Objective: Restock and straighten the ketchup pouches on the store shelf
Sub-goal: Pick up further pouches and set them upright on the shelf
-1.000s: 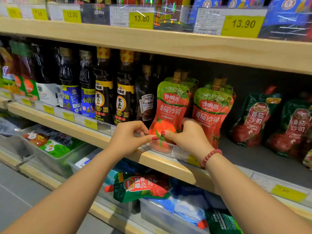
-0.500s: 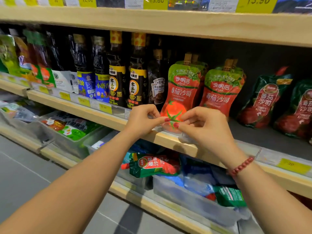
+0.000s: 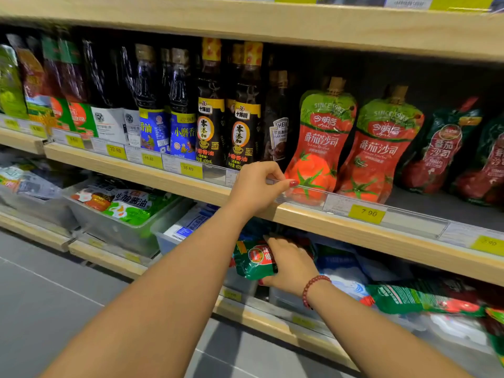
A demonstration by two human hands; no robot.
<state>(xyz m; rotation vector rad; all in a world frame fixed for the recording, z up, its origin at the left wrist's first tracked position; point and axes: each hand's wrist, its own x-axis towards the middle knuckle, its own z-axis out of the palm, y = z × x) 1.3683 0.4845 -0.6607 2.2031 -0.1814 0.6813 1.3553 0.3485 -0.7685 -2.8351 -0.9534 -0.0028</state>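
Restock step, mid-pick. Left hand (image 3: pixel 256 186) pinches the clear price-strip rail (image 3: pixel 305 193) at the front edge of the middle shelf (image 3: pixel 191 184), thumb and forefinger closed on it just in front of the leftmost red ketchup pouch (image 3: pixel 319 143). A second red pouch (image 3: pixel 379 151) stands touching it on the right; darker green-red pouches (image 3: pixel 441 148) lean further right, w/ bare shelf floor in front of them. Right hand (image 3: pixel 289 263), w/ bead bracelet (image 3: pixel 313 289) at the wrist, is on the shelf below, fingers (image 3: pixel 275 242) wrapped over a green-red ketchup pouch (image 3: pixel 253 260) lying flat on a bin; grip looks closed on it, though the underside is hidden. Judged next: lift that pouch clear of the lower shelf, turn it spout-up & stand it w/ its like on the middle shelf, label forward. Soft pouch, so it may sag or topple unless leaned against a neighbour.
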